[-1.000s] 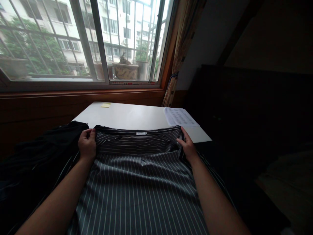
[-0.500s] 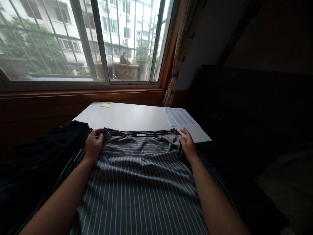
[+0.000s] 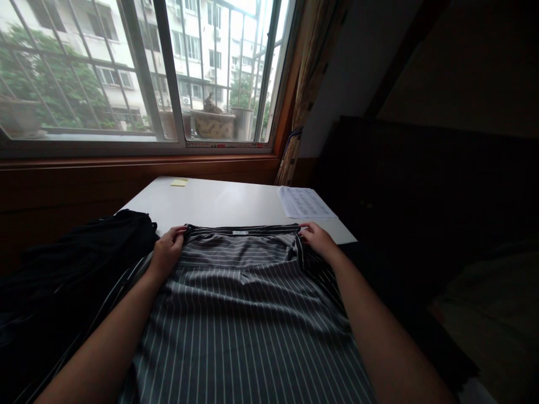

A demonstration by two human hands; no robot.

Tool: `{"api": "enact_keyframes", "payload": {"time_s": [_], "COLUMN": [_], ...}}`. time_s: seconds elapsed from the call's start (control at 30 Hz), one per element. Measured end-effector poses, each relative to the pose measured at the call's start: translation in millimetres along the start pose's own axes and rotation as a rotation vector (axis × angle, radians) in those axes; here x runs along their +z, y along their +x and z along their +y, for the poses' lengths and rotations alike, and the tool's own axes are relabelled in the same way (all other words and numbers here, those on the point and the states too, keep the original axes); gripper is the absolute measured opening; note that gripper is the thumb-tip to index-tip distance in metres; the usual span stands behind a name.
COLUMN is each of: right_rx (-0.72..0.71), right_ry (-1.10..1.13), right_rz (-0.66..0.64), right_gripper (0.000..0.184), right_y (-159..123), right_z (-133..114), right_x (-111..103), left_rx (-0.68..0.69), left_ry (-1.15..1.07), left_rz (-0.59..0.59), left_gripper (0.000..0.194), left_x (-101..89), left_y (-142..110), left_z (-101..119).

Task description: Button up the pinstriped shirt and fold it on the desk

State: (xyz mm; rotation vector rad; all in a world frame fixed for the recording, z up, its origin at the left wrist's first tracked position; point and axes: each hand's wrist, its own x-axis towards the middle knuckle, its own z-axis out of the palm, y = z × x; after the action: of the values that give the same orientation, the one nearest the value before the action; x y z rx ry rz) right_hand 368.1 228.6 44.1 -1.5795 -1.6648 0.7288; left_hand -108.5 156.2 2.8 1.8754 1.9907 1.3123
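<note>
A dark shirt [image 3: 248, 331] with thin white stripes lies spread open across the table, the inside of its back and yoke facing up. Its neckband runs along the far edge, with a small white label [image 3: 240, 232] at the middle. At the band's left end, my left hand [image 3: 167, 249] pinches the cloth between thumb and fingers. The opposite end is gripped by my right hand [image 3: 319, 240], its fingertips closed on the edge. The shirt's lower part runs out of view toward me, and its sleeves are partly lost in shadow.
Black cloth [image 3: 84, 252] lies heaped at the left. Printed sheets [image 3: 306, 202] rest at the back right of the white table [image 3: 219, 199], and a yellow sticky note [image 3: 179, 182] at the back left. A barred window [image 3: 181, 84] and a tied curtain [image 3: 297, 129] stand beyond.
Both hands have shifted slightly inward, my left to the right and my right to the left. My right fingers, partly raised before, are now closed on the shirt's edge. The view has drifted slightly.
</note>
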Motion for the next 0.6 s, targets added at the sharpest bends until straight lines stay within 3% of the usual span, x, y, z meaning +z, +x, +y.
{"api": "enact_keyframes", "payload": {"time_s": [0.13, 0.23, 0.43, 0.53, 0.6], "right_rx": [-0.101, -0.149, -0.173, -0.174, -0.161], "right_ry": [-0.151, -0.237, -0.382, -0.518, -0.592], "right_rz": [-0.223, -0.3, -0.278, -0.213, -0.197], "right_gripper": [0.02, 0.024, 0.056, 0.057, 0.047], "right_y": [-7.3, -26.8, -75.7, -99.2, -113.5], "right_z": [-24.3, -31.2, -15.4, -8.5, -6.8], "right_x": [-17.1, -22.2, -24.2, -25.9, -25.5], "left_rx": [0.112, 0.18, 0.227, 0.238, 0.248], "left_ry": [0.088, 0.16, 0.301, 0.387, 0.445], "left_rz": [-0.138, -0.223, -0.301, -0.326, -0.355], "left_gripper": [0.038, 0.038, 0.045, 0.05, 0.051], "left_x": [6.6, 9.9, 10.8, 12.5, 15.3], "left_y": [-3.4, -6.4, -9.9, -13.8, -17.4], "left_z": [-1.0, -0.3, 3.8, 8.8, 13.4]}}
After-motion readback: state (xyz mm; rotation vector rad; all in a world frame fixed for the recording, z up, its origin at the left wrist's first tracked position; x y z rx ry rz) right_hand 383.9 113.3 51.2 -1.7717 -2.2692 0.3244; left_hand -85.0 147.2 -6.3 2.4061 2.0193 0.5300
